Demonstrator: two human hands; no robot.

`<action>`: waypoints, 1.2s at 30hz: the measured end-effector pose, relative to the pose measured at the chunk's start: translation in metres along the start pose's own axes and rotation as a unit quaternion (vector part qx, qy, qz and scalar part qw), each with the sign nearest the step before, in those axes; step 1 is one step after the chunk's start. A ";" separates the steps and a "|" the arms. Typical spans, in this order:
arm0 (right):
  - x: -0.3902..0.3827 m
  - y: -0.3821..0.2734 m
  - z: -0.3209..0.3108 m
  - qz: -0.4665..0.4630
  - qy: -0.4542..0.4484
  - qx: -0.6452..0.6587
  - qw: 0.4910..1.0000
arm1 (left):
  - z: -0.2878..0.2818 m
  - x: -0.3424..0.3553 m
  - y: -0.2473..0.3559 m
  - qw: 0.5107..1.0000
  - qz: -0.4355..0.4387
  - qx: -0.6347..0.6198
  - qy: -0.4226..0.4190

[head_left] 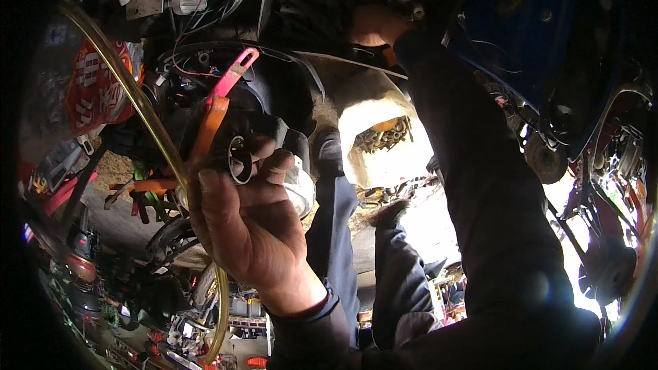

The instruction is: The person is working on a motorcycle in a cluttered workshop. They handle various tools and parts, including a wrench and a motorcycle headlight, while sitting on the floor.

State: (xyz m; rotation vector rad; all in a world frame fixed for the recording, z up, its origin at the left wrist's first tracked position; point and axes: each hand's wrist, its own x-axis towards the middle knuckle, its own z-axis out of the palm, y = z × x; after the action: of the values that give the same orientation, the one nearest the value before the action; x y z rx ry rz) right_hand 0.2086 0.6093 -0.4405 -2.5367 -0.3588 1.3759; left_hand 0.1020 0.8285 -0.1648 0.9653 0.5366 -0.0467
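My left hand (250, 233) is raised in the middle left, palm side showing, fingers curled. Against its thumb side runs a translucent yellow hose (140, 106), which passes behind the hand and comes out below the wrist. A flat orange handle (207, 130) with a pink end piece (235, 72) rises from beside the thumb; whether the hand grips it I cannot tell. At the fingers shows a shiny metal ring (231, 159). My right hand (377, 26) reaches far forward at the top, among dark items; its fingers are lost in shadow and whatever they touch is hidden.
Between my arms stands a pale bag (360, 106) holding many bolts. A blue panel (528, 34) is at the upper right, with hanging metal parts (610, 260) below it. A red printed bag (103, 82) lies at the left. My legs (334, 233) show below.
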 end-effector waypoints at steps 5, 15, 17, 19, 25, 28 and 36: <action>-0.055 0.022 -0.011 -0.077 0.103 0.071 0.989 | 0.002 -0.004 -0.003 0.999 0.001 -0.036 -0.019; -0.102 0.007 -0.035 -0.007 0.088 0.357 0.930 | 0.010 -0.007 -0.003 0.999 -0.024 -0.002 0.032; -0.104 0.012 -0.031 -0.022 0.124 0.281 0.952 | 0.008 -0.006 -0.003 0.999 -0.026 -0.027 0.027; -0.107 0.021 -0.028 0.002 0.118 0.190 0.975 | 0.007 -0.006 -0.003 0.999 -0.029 -0.014 0.028; -0.120 0.042 -0.023 0.088 0.049 -0.046 0.994 | 0.007 -0.005 -0.003 0.999 -0.027 -0.017 0.039; -0.107 0.034 -0.025 0.056 0.104 -0.193 0.974 | 0.010 -0.004 -0.005 0.999 -0.023 -0.013 0.033; 0.016 -0.058 -0.001 -0.059 0.252 0.015 0.966 | 0.009 -0.003 -0.002 1.000 -0.019 0.006 0.023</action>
State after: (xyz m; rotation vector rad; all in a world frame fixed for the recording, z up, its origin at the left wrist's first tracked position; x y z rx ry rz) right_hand 0.2119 0.6694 -0.4339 -2.6681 -0.3747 0.6497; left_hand 0.1022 0.8192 -0.1610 0.9699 0.5982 -0.0619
